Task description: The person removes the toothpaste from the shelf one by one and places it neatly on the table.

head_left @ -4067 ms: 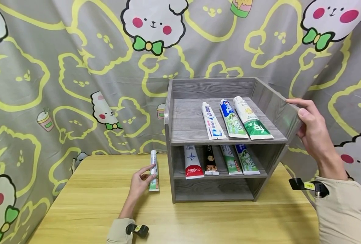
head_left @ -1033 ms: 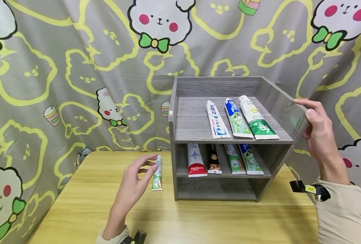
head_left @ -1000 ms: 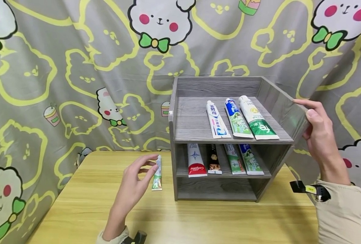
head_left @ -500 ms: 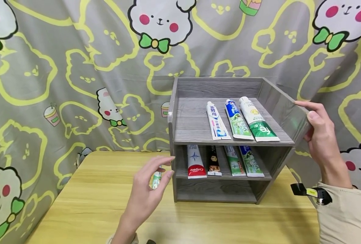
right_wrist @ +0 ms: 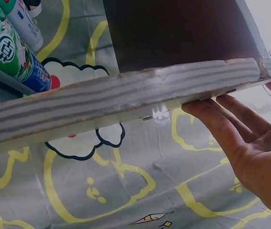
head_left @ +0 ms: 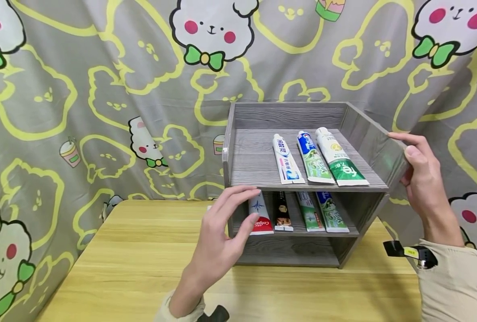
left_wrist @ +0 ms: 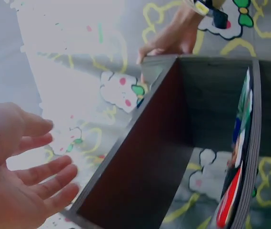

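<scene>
A grey wood-grain shelf unit [head_left: 303,250] stands on the table. My left hand [head_left: 220,241] hovers before its left front, thumb and fingers apart with nothing between them. In the head view, its fingertips overlap a white and red Colgate toothpaste tube [head_left: 261,226] on the middle shelf. The left wrist view also shows this hand [left_wrist: 25,171] loosely spread. My right hand [head_left: 423,179] touches the unit's right side panel near its front top corner. In the right wrist view, its extended fingers [right_wrist: 211,117] lie against the panel's outer face.
Beside the Colgate lie a black tube [head_left: 283,214], a green-white tube [head_left: 308,214] and a blue-green tube [head_left: 332,214]. The top shelf bears a white tube [head_left: 287,161], a blue-green tube [head_left: 314,158] and a white-green tube [head_left: 341,158]. A patterned curtain [head_left: 142,103] hangs behind the table [head_left: 121,259].
My left hand has let go of the small green-white toothpaste tube left of the unit and moved right to its front, now mostly hiding that tube. My right hand stays on the panel.
</scene>
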The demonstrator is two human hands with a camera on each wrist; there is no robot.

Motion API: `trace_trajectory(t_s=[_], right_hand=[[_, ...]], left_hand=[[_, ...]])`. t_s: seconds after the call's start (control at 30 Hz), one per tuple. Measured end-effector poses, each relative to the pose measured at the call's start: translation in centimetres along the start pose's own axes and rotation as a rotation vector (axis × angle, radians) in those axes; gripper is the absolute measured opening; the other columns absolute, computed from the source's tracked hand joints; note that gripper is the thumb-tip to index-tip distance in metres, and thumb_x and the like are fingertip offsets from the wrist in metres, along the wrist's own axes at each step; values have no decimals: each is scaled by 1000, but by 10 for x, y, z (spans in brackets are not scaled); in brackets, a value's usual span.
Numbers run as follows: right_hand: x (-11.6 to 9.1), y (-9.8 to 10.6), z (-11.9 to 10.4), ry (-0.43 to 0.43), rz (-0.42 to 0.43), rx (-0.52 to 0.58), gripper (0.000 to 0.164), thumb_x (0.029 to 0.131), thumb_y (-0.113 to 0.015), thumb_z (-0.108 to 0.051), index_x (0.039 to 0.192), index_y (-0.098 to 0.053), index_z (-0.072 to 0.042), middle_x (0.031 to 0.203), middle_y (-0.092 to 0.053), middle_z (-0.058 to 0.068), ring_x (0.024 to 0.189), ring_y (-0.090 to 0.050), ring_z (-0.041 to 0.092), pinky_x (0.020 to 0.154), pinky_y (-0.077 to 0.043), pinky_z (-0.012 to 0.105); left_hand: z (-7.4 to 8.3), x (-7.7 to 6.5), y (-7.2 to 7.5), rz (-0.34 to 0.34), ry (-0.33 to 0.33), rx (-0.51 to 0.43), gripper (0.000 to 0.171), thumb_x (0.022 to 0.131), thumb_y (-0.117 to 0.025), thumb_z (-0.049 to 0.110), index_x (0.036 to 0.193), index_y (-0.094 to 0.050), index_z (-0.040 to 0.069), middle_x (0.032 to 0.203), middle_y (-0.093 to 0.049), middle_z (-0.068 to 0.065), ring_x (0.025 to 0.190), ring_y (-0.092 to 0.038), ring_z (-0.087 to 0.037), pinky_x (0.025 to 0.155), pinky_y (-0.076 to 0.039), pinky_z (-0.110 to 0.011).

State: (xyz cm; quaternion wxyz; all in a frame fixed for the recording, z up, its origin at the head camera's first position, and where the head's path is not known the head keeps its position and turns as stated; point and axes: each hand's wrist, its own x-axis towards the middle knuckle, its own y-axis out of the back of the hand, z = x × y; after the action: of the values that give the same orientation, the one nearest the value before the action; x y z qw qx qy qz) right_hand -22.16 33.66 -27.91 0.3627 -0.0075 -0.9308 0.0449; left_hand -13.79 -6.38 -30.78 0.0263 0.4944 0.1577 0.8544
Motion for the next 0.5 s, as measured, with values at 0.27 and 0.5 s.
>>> trace_trajectory(t_s=[0.27, 0.5], right_hand=[[1, -1, 1, 3, -13, 7, 38, 105, -42, -12, 137, -60, -3, 84, -51, 8, 51, -33, 13, 45, -7, 37], [1, -1, 1, 7, 5, 26, 38, 104, -42, -10, 136, -61, -2, 85, -52, 8, 50, -34, 13, 44, -6, 36]], left_hand=[[1, 21, -18, 55, 11, 1, 29, 100, -65, 10, 129, -67, 8, 128, -64, -3, 122, -60, -18, 105, -48, -36], [0, 40, -32, 13, 93, 131, 34, 101, -65, 13, 135, -64, 8, 128, -64, -6, 123, -59, -16, 104, -48, -34]])
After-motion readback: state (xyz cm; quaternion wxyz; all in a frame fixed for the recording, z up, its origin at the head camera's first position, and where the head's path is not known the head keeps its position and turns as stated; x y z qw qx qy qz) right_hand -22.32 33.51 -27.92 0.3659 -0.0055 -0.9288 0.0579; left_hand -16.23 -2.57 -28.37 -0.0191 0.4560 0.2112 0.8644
